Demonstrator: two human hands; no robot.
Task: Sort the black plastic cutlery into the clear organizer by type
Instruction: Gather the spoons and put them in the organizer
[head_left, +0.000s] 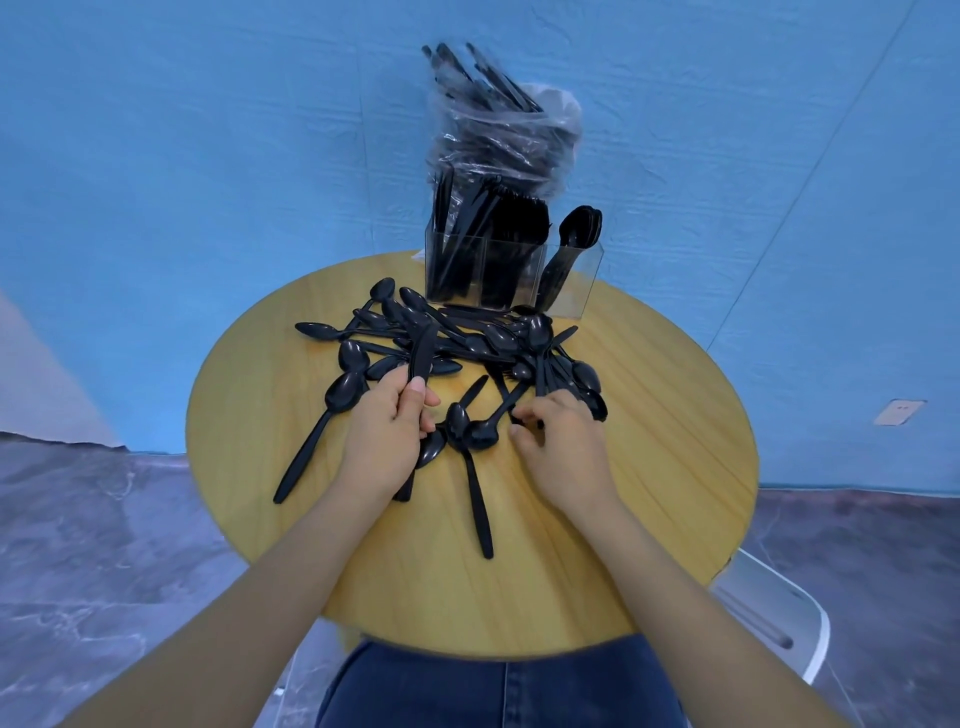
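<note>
- Many black spoons (452, 358) lie heaped at table (649, 467) centre.
- Left hand (387, 426) grips a knife (421, 356); right hand (563, 447), fingers curled, pinches into the heap at 3 o'clock.
- Clear organizer (511, 278) at 12 o'clock: knives, forks, spoons in separate compartments; bagged cutlery (498, 124) behind.

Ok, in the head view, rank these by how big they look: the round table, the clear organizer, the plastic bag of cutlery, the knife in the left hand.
Largest to smallest:
1. round table
2. clear organizer and plastic bag of cutlery: look about alike, so not ranked apart; both are farther from the camera
3. knife, gripped by the left hand
</note>
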